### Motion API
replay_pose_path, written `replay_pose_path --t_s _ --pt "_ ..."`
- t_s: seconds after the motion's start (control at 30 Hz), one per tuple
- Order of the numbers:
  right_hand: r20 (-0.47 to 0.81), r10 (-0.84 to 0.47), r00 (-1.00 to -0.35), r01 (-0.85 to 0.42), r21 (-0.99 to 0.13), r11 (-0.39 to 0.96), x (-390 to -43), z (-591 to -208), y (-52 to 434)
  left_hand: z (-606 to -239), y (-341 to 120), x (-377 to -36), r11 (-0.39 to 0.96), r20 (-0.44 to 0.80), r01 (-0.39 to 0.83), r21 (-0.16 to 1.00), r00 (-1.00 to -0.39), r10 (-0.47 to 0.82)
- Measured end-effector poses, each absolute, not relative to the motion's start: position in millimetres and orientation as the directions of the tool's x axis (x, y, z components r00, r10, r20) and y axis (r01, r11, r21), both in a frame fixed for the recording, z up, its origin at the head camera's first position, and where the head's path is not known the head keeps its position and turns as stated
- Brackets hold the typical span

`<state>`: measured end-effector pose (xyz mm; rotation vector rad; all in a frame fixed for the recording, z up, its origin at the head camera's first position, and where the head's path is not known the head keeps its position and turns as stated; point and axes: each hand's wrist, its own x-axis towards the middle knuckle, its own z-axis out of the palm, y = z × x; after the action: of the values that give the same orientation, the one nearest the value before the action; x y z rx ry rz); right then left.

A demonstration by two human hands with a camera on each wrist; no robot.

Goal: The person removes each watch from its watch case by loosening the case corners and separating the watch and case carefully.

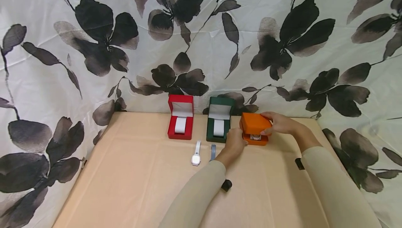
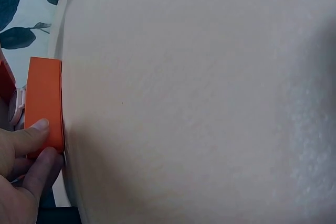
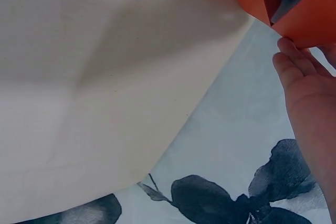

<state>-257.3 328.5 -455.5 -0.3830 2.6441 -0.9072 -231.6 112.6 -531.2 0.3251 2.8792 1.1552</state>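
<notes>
An orange watch box [image 1: 253,127] stands at the back right of the table, its lid lowered most of the way over a watch inside. My left hand [image 1: 241,140] grips the left side of the box's base; in the left wrist view its fingers [image 2: 32,132] pinch the orange base [image 2: 44,103], with a bit of the watch [image 2: 20,106] showing beside it. My right hand [image 1: 267,125] holds the lid from above and behind, thumb at its front edge. In the right wrist view the orange box [image 3: 296,9] is at the top right, with my fingers [image 3: 294,66] against its edge.
A red box [image 1: 180,122] and a green box [image 1: 218,124] stand open at the back, each with a white cushion. A white watch [image 1: 196,153] and a grey-blue strap [image 1: 213,151] lie in front of them on the beige table [image 1: 132,179]. A flowered cloth hangs behind.
</notes>
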Motion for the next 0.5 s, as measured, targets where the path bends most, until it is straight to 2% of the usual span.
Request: replay_pose_path --t_s 0.2,0.5 --pt "-0.257 -0.374 -0.891 -0.12 -0.661 0.741 -265.9 -450.5 329.5 -528.8 110.5 -231.9 0.698 0.046 0.172 0.696 -0.98 0.196" --pt "-0.363 -0.352 -0.863 -0.063 -0.614 0.786 -275.6 -442.3 338.0 -528.9 111.5 -230.5 0.716 0.067 0.192 0.671 -0.978 0.199"
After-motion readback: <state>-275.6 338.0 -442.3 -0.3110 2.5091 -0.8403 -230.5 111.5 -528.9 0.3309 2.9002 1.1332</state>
